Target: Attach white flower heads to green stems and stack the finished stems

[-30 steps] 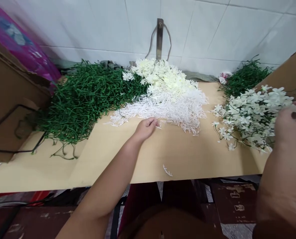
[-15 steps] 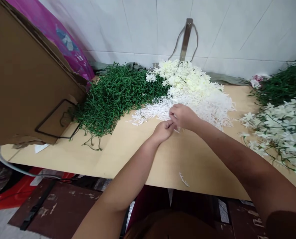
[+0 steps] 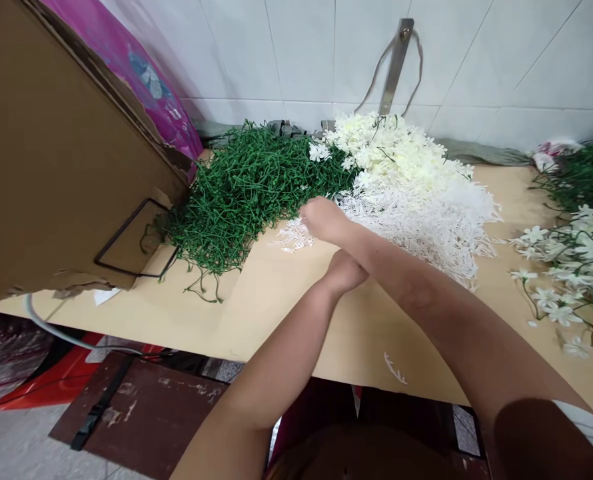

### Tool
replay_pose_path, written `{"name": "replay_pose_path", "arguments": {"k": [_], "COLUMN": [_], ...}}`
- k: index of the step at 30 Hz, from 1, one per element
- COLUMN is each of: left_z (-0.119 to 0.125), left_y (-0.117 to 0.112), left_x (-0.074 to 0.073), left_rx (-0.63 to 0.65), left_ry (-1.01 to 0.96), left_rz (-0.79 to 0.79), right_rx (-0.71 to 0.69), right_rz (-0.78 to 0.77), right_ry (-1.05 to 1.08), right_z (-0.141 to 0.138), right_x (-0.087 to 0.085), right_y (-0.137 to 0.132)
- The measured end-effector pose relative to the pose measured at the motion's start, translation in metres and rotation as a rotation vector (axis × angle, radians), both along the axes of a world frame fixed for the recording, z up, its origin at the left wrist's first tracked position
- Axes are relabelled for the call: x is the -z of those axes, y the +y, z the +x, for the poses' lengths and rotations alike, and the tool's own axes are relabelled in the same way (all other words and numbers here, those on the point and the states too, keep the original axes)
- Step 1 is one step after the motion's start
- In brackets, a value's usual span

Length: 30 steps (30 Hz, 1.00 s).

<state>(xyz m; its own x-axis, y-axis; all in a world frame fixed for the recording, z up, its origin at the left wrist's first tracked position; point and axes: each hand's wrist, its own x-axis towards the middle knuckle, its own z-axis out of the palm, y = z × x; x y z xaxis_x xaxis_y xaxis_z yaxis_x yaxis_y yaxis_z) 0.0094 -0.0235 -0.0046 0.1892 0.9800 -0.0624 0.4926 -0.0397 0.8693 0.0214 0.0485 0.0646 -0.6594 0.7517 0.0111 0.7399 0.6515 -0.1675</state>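
My right hand [image 3: 322,219] reaches across to the left, its fingers curled together where the heap of green plastic stems [image 3: 256,180] meets the white sprigs [image 3: 406,217]. Whatever lies in those fingertips is hidden. Below and behind the right wrist is my left hand [image 3: 344,272], just above the tabletop; the right forearm covers its fingers. Cream-white artificial flower heads [image 3: 391,150] are piled behind the white sprigs. One loose white sprig [image 3: 395,369] lies by the table's front edge.
A large cardboard box [image 3: 66,147] stands on the left, with a black wire frame [image 3: 121,233] at its lower corner. Finished-looking white flowers on green stems [image 3: 576,267] lie at the right, before more green stems [image 3: 586,170]. A tiled wall [image 3: 306,53] closes off the back.
My right hand has parted from my left and moved left to the edge of the green stems, its forearm now crossing over the left hand. The view has shifted slightly.
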Motion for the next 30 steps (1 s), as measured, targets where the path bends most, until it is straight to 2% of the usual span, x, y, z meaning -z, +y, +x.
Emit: {"name": "replay_pose_path", "arguments": {"k": [5, 9, 13, 16, 19, 22, 26, 30], "left_z": [0.0, 0.002, 0.001, -0.003, -0.008, -0.011, -0.016, -0.02], "left_y": [0.004, 0.009, 0.012, 0.014, 0.015, 0.017, 0.021, 0.025], "left_x": [-0.002, 0.0, -0.003, -0.008, -0.01, -0.01, -0.011, -0.014], "left_rx": [0.123, 0.049, -0.064, -0.13, -0.133, -0.142, -0.215, -0.269], "left_ry": [-0.014, -0.261, -0.586, -0.7, -0.792, -0.877, -0.947, -0.971], "left_rz": [0.09, 0.019, -0.043, -0.052, -0.079, -0.122, -0.174, -0.155], "right_rx": [0.191, 0.303, 0.358, 0.329, 0.242, 0.114, -0.085, -0.131], "right_rz": [-0.024, -0.155, -0.335, -0.42, -0.431, -0.359, -0.264, -0.262], "right_ry": [0.474, 0.801, 0.946, 0.977, 0.96, 0.826, 0.6, 0.501], "right_z": [0.06, 0.1, 0.126, 0.14, 0.146, 0.145, 0.136, 0.131], "right_x": [-0.006, 0.001, 0.009, 0.015, 0.022, 0.028, 0.033, 0.034], "right_y": [0.006, -0.004, -0.025, -0.038, -0.046, -0.053, -0.062, -0.065]}}
